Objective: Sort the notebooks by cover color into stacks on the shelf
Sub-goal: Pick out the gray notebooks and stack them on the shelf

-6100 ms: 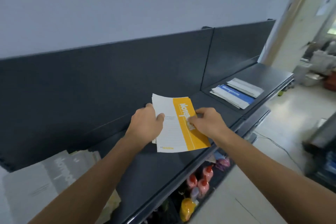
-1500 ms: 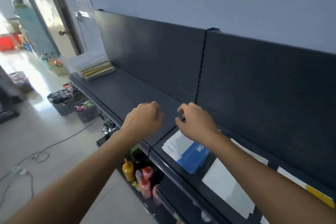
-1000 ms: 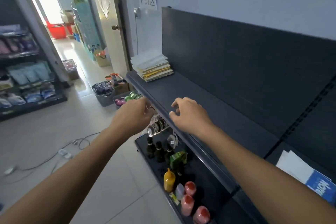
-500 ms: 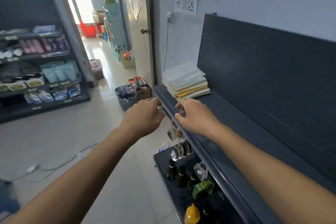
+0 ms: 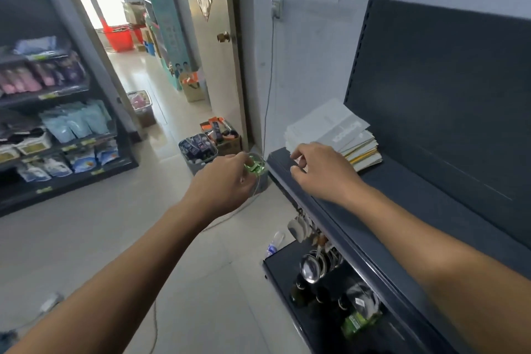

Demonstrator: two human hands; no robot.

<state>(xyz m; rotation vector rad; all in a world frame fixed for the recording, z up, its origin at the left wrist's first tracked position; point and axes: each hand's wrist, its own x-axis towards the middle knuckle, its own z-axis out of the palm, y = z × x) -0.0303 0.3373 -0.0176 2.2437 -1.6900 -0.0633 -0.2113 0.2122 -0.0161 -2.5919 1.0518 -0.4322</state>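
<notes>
My right hand (image 5: 324, 174), fingers loosely bent and holding nothing, hovers over the end of the dark grey metal shelf (image 5: 416, 204). The stack of white, grey and yellow paper notebooks (image 5: 347, 135) lies just beyond its fingertips. My left hand (image 5: 227, 181), loosely curled and empty, hangs beside it, off the shelf's edge.

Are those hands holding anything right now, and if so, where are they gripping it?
Nothing is held. Both the left hand and right hand are empty, stretched toward the stack of white and yellow notebooks.
</notes>
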